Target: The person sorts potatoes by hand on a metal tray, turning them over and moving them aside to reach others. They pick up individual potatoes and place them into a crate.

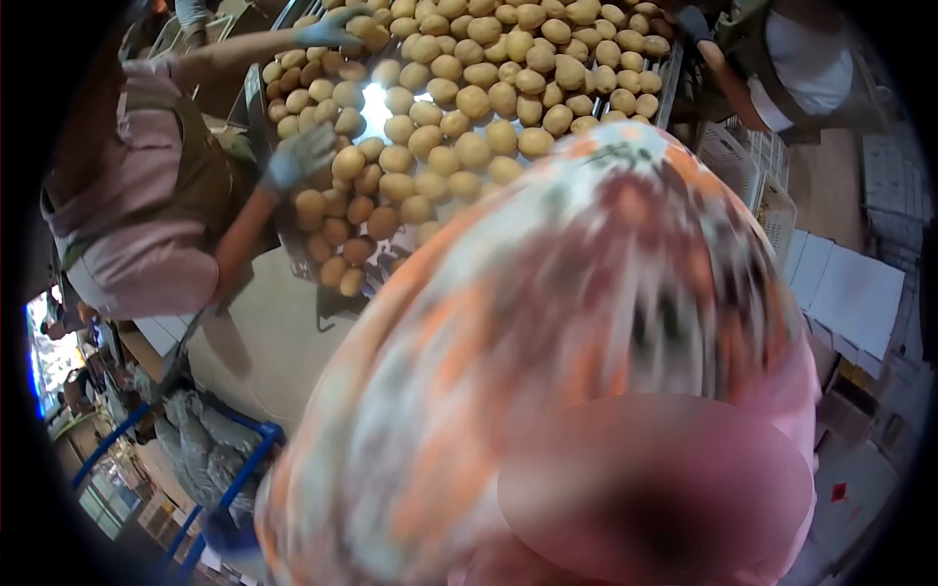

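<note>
Neither my left hand nor my right hand shows in the head view. A large cloth with an orange, white and maroon pattern (547, 313), smeared by motion, fills the middle and hides much behind it. Beyond it, many round yellow-brown items that look like potatoes (479, 73) lie on a shiny sorting table (293, 244). At the left, a co-worker's gloved hand (301, 159) is at the near-left part of the pile. That person's other gloved hand (332, 29) reaches over the far-left part.
Another co-worker's gloved hand (695, 23) is by the table's right edge. Pale plastic crates (777, 220) and white boxes (845, 288) stand at the right. At lower left are a blue metal frame (249, 464) and grey plastic bags (200, 439).
</note>
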A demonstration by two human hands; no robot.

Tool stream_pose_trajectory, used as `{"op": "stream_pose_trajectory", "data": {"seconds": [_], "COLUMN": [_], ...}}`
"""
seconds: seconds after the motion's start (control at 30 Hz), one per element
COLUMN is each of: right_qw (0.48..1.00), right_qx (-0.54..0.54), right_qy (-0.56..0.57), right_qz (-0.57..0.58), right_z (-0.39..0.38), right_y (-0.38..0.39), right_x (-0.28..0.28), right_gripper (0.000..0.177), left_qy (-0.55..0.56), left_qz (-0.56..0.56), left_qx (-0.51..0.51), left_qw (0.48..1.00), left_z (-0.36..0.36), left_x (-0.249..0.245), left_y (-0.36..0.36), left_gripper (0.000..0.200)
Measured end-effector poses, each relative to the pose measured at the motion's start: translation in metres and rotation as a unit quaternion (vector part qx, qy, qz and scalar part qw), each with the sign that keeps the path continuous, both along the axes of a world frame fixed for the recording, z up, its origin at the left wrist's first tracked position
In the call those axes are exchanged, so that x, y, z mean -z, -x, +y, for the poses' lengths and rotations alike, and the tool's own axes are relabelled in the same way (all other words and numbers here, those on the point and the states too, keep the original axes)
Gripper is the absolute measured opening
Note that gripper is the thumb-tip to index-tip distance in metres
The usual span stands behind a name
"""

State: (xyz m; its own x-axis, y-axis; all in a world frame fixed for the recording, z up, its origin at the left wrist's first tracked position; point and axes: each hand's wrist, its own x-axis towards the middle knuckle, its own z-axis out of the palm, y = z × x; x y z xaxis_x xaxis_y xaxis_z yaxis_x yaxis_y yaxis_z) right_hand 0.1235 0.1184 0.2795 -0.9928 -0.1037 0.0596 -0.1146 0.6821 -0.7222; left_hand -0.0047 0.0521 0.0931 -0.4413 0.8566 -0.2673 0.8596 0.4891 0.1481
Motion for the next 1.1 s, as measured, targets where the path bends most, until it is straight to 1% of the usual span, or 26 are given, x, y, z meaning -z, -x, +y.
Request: {"op": "stream_pose_trajectory", "data": {"seconds": [0.1, 0.17, 0.23, 0.27, 0.3, 0.37, 0.4, 0.43, 0.47, 0.53, 0.6, 0.63, 0.67, 0.7, 0.77, 0.8, 0.83, 0.9, 0.93, 0.97, 1.0, 1.03, 1.07, 1.1], "right_qw": [0.999, 0.993, 0.971, 0.951, 0.918, 0.868, 0.853, 0.849, 0.852, 0.874, 0.904, 0.918, 0.928, 0.937, 0.946, 0.946, 0.940, 0.930, 0.923, 0.916, 0.909, 0.904, 0.910, 0.915], "right_qx": [-0.005, 0.057, 0.171, 0.238, 0.318, 0.404, 0.422, 0.421, 0.408, 0.357, 0.276, 0.232, 0.189, 0.143, 0.061, 0.031, 0.007, -0.011, -0.010, 0.007, 0.027, 0.054, 0.078, 0.103], "right_qy": [-0.015, -0.064, -0.136, -0.168, -0.205, -0.240, -0.243, -0.244, -0.240, -0.235, -0.234, -0.235, -0.236, -0.242, -0.259, -0.270, -0.292, -0.329, -0.353, -0.372, -0.388, -0.394, -0.366, -0.337], "right_qz": [-0.047, -0.075, -0.095, -0.100, -0.118, -0.160, -0.186, -0.208, -0.221, -0.232, -0.227, -0.221, -0.215, -0.206, -0.184, -0.175, -0.174, -0.166, -0.156, -0.152, -0.152, -0.155, -0.176, -0.197], "right_z": [-0.003, 0.012, 0.039, 0.058, 0.080, 0.112, 0.121, 0.124, 0.118, 0.096, 0.061, 0.041, 0.021, 0.005, -0.019, -0.026, -0.028, -0.027, -0.023, -0.017, -0.003, 0.016, 0.035, 0.065], "right_y": [-0.047, -0.080, -0.111, -0.127, -0.148, -0.178, -0.189, -0.196, -0.193, -0.178, -0.149, -0.133, -0.115, -0.101, -0.073, -0.061, -0.055, -0.047, -0.044, -0.041, -0.037, -0.034, -0.038, -0.042], "right_x": [-0.033, -0.050, -0.056, -0.051, -0.035, 0.000, 0.018, 0.030, 0.034, 0.032, 0.009, -0.004, -0.018, -0.033, -0.060, -0.071, -0.084, -0.105, -0.115, -0.122, -0.124, -0.121, -0.106, -0.076], "right_gripper": [0.021, 0.022, 0.023, 0.024, 0.024, 0.026, 0.027, 0.027, 0.028, 0.030, 0.032, 0.032, 0.033, 0.034, 0.036, 0.037, 0.038, 0.040, 0.041, 0.042, 0.043, 0.044, 0.044, 0.044], "left_qy": [-0.042, -0.053, -0.046, -0.044, -0.049, -0.125, -0.121, -0.107, -0.095, -0.091, -0.071, -0.073, -0.023, -0.053, -0.022, -0.015, -0.105, -0.081, -0.080, -0.075, -0.079, -0.088, -0.106, -0.123], "left_qz": [-0.029, -0.044, -0.047, -0.049, -0.040, 0.007, -0.045, -0.061, -0.024, -0.051, -0.053, -0.056, -0.044, -0.081, -0.048, -0.072, -0.032, -0.042, -0.027, -0.017, -0.030, -0.041, -0.039, -0.039], "left_qx": [0.084, 0.104, 0.088, 0.073, 0.054, 0.042, 0.002, -0.021, -0.032, -0.039, -0.024, -0.015, -0.012, -0.013, 0.013, -0.004, 0.009, -0.002, 0.007, 0.018, -0.003, -0.022, -0.031, -0.042], "left_qw": [0.995, 0.992, 0.994, 0.995, 0.997, 0.991, 0.992, 0.992, 0.995, 0.994, 0.996, 0.996, 0.999, 0.995, 0.999, 0.997, 0.994, 0.996, 0.996, 0.997, 0.996, 0.995, 0.993, 0.991], "left_z": [-0.007, -0.008, -0.014, -0.019, -0.028, -0.051, -0.051, -0.053, -0.053, -0.051, -0.050, -0.052, -0.048, -0.053, -0.053, -0.052, -0.057, -0.058, -0.062, -0.069, -0.072, -0.071, -0.075, -0.081], "left_x": [0.006, 0.003, 0.004, 0.008, 0.014, 0.068, 0.075, 0.090, 0.093, 0.098, 0.083, 0.094, 0.113, 0.109, 0.105, 0.109, 0.119, 0.109, 0.111, 0.115, 0.107, 0.098, 0.102, 0.106], "left_y": [0.008, 0.010, 0.010, 0.012, 0.014, 0.013, 0.012, 0.013, 0.009, 0.007, 0.007, 0.005, 0.006, 0.006, 0.002, 0.002, 0.003, 0.004, 0.010, 0.012, 0.010, 0.015, 0.018, 0.019], "left_gripper": [0.064, 0.063, 0.063, 0.062, 0.062, 0.058, 0.065, 0.067, 0.067, 0.065, 0.065, 0.065, 0.064, 0.062, 0.059, 0.053, 0.058, 0.060, 0.060, 0.060, 0.062, 0.065, 0.067, 0.070]}}
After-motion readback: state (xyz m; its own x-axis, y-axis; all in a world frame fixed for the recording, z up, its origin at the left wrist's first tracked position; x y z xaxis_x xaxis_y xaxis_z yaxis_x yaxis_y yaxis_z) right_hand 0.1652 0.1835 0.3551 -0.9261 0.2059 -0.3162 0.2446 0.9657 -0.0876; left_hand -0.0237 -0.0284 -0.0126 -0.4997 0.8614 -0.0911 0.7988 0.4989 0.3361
